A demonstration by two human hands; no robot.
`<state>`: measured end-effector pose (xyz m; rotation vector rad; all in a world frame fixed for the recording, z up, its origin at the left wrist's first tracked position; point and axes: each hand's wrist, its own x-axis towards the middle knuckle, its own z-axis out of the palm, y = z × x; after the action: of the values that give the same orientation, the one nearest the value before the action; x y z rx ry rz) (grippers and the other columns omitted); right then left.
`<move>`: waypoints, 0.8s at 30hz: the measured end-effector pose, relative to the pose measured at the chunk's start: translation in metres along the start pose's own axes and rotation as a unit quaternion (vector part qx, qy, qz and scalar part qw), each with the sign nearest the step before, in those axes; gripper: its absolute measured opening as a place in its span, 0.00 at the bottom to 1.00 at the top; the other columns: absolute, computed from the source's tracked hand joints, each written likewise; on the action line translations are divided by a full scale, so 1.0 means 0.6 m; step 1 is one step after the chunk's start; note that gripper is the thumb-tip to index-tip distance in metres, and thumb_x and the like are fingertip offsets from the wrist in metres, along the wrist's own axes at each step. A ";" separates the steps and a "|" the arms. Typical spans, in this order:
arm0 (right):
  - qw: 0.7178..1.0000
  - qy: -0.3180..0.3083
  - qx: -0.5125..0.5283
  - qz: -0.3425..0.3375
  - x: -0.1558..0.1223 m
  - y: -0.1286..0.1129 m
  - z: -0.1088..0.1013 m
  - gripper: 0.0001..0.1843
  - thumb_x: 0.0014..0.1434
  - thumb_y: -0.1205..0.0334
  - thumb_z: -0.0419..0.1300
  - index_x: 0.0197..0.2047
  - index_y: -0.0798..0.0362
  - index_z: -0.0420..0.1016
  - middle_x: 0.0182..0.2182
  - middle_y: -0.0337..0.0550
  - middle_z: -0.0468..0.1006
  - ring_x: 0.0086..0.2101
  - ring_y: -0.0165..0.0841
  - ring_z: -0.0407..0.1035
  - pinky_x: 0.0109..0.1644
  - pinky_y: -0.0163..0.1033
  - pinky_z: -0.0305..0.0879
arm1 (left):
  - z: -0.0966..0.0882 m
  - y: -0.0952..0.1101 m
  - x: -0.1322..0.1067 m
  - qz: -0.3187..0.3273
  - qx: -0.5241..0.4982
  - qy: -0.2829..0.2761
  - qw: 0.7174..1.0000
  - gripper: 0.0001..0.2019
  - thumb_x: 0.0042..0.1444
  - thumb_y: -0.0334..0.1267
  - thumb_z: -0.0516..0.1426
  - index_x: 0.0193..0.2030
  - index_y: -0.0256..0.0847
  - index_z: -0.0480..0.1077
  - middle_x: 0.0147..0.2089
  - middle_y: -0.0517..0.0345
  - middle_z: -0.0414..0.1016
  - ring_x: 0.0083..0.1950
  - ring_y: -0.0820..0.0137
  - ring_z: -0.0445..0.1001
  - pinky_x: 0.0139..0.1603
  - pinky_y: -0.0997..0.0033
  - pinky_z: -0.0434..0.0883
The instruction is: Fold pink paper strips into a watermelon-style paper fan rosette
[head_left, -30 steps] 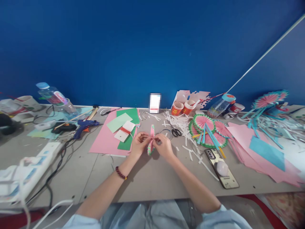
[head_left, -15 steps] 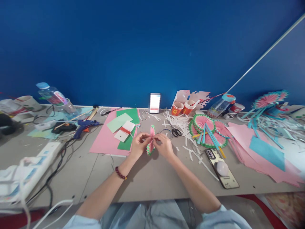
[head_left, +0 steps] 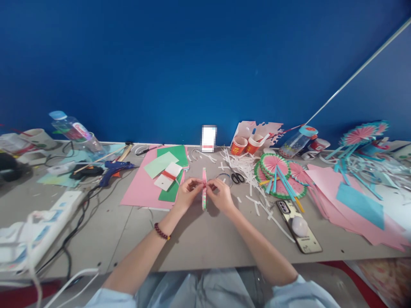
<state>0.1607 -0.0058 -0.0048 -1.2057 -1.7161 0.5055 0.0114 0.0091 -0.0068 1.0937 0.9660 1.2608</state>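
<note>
Between my hands stands a narrow strip of pleated paper (head_left: 204, 201), pink with green and white edges, its folds pressed together. My left hand (head_left: 190, 192), below a wrist with a dark bead bracelet (head_left: 162, 231), pinches its middle from the left. From the right, my right hand (head_left: 220, 194) pinches the same middle part. Fingertips hide the centre of the strip. Just left of my left hand lies a white card wound with red string (head_left: 168, 176), on green paper (head_left: 173, 155) and a pink sheet (head_left: 138, 188). Black-handled scissors (head_left: 238, 178) rest beyond my right hand.
To the right are white paper scraps (head_left: 244, 164), finished watermelon-patterned paper fans (head_left: 275, 166), a phone (head_left: 300, 229) and pink sheets (head_left: 349, 209). Paper cups (head_left: 239, 146) stand by the blue wall. On the left are a blue glue gun (head_left: 114, 169), a bottle (head_left: 75, 130) and a power strip (head_left: 48, 226).
The pleated paper has been squeezed narrower: its ends, fanned out a little before, now form a thin straight strip. Both hands stay in nearly the same place.
</note>
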 end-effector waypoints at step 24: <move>0.999 -0.012 -0.044 -0.029 0.000 0.006 -0.001 0.06 0.55 0.67 0.56 0.31 0.51 0.74 0.28 0.42 0.76 0.30 0.34 0.69 0.36 0.38 0.66 | 0.002 0.001 -0.001 0.019 0.025 0.002 1.000 0.12 0.42 0.42 0.66 0.31 0.39 0.73 0.31 0.57 0.76 0.31 0.72 0.73 0.33 0.73 0.69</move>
<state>0.1630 -0.0044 -0.0073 -1.2124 -1.8030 0.4155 0.0121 0.0084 -0.0058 1.1540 0.9878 1.2751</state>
